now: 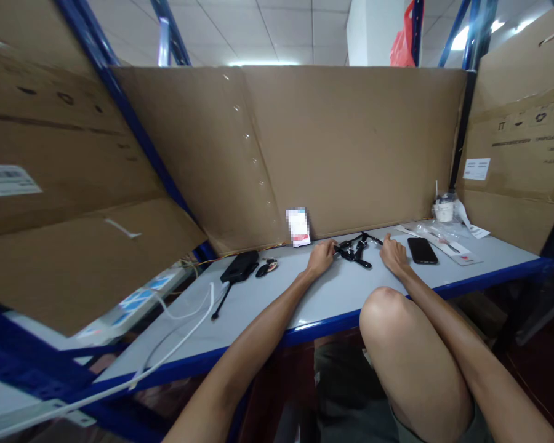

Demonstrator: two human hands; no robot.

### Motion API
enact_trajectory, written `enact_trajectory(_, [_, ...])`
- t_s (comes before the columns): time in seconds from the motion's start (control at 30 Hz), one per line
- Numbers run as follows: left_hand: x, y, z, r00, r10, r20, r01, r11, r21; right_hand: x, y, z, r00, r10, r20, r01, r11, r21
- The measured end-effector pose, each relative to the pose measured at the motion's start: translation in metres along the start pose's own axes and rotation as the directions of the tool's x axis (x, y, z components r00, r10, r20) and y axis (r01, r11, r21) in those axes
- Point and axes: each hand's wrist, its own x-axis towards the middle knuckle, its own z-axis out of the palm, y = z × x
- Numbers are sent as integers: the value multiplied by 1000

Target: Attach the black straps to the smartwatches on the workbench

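Tiled ceiling (281, 31), tall cardboard panel (351, 147), grey tabletop (263, 301) edged in blue, left hand (322, 259), its grip pinching a black strap-like assembly (349, 253), right hand (394, 254) beside it, grip I cannot tell, assembly between both hands, long axis sideways, rounded tab pointing near-right.

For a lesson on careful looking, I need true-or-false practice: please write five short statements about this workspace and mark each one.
1. The black jointed item lies between the left hand and the right hand. True.
2. The right hand is holding the phone. False: the phone lies on the tabletop, apart from that hand.
3. The red bag lies on the tabletop. False: the red bag shows above the top edge of the cardboard panel.
4. The power strip is on the left side of the picture. True.
5. The tabletop's front edge is yellow. False: it is blue.
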Motion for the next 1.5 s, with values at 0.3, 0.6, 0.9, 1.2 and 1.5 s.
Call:
enact_trajectory(0.3, [-8,20,-7,959,231,-167,-193,957,216,-2,-11,-4,961,-270,-63,265,960,-86])
enact_trajectory(0.6, [-13,36,-2,963,244,114,-268,907,323,-7,-13,-6,943,-328,-54,322,941,-102])
enact_trajectory(0.9, [-19,40,-9,956,163,244,-225,941,252,-11,-14,-9,918,-391,-61,381,915,-135])
enact_trajectory(1.2, [-20,41,-5,958,106,268,-164,965,204,-10,-13,-8,909,-412,-67,402,907,-129])
enact_trajectory(1.5, [-18,40,-3,960,90,265,-149,966,212,-9,-12,-6,911,-409,-60,400,909,-120])
